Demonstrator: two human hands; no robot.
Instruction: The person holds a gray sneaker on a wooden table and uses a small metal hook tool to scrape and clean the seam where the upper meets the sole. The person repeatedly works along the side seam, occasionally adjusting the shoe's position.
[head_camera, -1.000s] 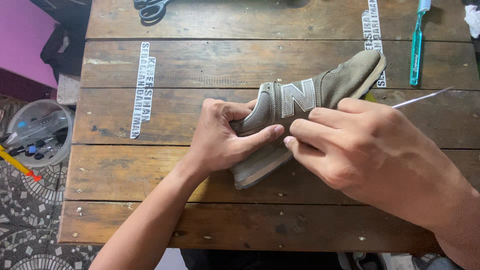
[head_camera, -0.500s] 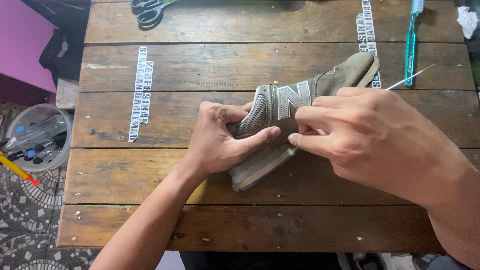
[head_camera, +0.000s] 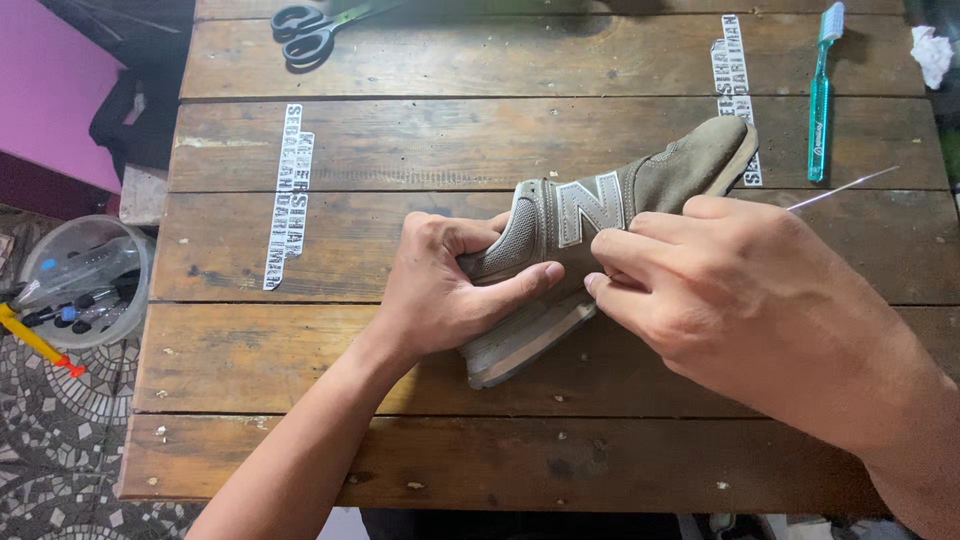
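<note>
A worn olive-grey suede sneaker (head_camera: 640, 190) is lying on its side on a weathered brown plank table (head_camera: 450, 460). The left hand (head_camera: 450, 290) is gripping its heel, thumb pressing the side panel. The right hand (head_camera: 730, 290) is pinching the shoe's side near the sole. A teal plastic toothbrush (head_camera: 820, 95) and black-handled scissors (head_camera: 315, 30) are lying at the table's far edge.

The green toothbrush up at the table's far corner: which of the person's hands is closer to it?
Right. The right hand pinches the grey shoe's side, below and a little left of the green toothbrush. The left hand grips the shoe's heel end, further left.
</note>
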